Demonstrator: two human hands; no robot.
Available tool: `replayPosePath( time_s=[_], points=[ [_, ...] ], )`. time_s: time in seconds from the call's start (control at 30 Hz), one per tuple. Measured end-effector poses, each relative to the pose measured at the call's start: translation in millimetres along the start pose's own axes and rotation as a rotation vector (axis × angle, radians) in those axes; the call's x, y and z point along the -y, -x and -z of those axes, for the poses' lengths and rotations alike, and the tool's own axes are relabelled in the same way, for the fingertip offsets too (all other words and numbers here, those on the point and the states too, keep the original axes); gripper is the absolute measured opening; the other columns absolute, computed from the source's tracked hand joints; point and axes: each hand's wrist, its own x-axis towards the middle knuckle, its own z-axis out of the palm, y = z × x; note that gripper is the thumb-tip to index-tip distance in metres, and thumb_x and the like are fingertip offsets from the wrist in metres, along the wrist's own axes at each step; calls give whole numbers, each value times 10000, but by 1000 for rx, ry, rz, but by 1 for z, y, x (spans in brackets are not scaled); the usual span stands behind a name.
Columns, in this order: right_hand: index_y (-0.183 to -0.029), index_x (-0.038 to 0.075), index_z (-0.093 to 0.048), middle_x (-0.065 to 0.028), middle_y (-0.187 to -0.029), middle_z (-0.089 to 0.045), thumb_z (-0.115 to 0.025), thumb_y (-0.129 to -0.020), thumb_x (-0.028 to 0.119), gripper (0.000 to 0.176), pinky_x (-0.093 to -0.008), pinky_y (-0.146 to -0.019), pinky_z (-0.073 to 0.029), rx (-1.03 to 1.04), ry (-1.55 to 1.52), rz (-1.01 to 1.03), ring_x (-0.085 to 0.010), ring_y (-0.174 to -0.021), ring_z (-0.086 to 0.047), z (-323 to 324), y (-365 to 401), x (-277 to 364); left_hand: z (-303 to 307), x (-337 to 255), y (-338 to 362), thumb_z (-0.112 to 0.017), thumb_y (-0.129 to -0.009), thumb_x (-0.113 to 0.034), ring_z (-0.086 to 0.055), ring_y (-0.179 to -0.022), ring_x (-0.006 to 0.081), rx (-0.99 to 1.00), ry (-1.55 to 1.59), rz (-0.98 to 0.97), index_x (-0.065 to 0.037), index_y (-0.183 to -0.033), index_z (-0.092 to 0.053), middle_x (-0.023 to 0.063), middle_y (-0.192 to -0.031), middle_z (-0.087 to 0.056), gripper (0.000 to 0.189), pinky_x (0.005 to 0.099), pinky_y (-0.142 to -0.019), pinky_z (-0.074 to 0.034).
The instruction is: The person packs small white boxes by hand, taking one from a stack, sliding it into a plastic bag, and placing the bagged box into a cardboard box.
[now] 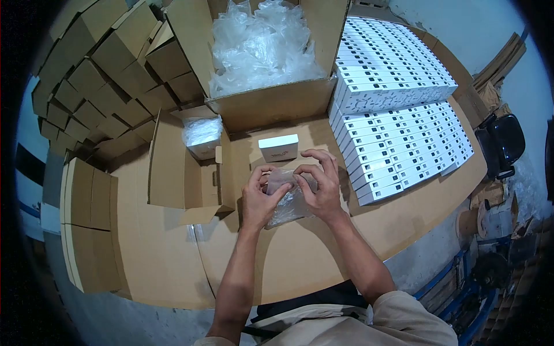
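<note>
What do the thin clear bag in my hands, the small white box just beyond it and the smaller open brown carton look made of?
Thin clear bag: probably glossy plastic film, given its creases and highlights. Small white box: likely smooth paperboard, with crisp edges; any coating is unclear. Smaller open brown carton: apparently matte cardboard, judging by its folded flaps.

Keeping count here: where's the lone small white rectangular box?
In the head view, the small white rectangular box stands near centre, beyond the clear plastic bag, left of the stacked white rectangular boxes.
</note>
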Motion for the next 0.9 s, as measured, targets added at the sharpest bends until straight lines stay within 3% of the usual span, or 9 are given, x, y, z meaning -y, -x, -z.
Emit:
replayPosePath(
  time_s=[0.27, 0.57, 0.9],
  points=[
    [-956, 111, -690, -9, -1134, -654, -799, -772, 55, 221, -449, -974, -367, 64, 129, 96, -263, -1148, -550, 2, 2, 3, 3, 5, -4, -826, -824, -20, -714, -925, 151, -37, -111, 30, -48, -1202, -579, 116, -1008, -753, 452, 291, -784, -570],
    [-983, 88, -660, -10, -1016, -674, -790, -771, 52, 252, -447, -959, -373, 97, 174, 189, -248, -1026, -589, -1, 4, 0, 4, 8, -5, -812, -823, -6, -715, -921, 153, -31, -180, 25, -44, -1203, -583, 116, -983, -752, 445, 301, -774, -570],
    [-1074, 64, -626, -32, -954, -678, -737, -831, 47, 268, -527, -976, -369, 125, 193, 195, -222, -929, -635, -2, 5, -4, 2, 4, -2, -779, -836, 38, -713, -931, 139, 61, -61, 47, -34, -1243, -560, 118, -1021, -742, 468, 269, -777, -584]
  ],
)
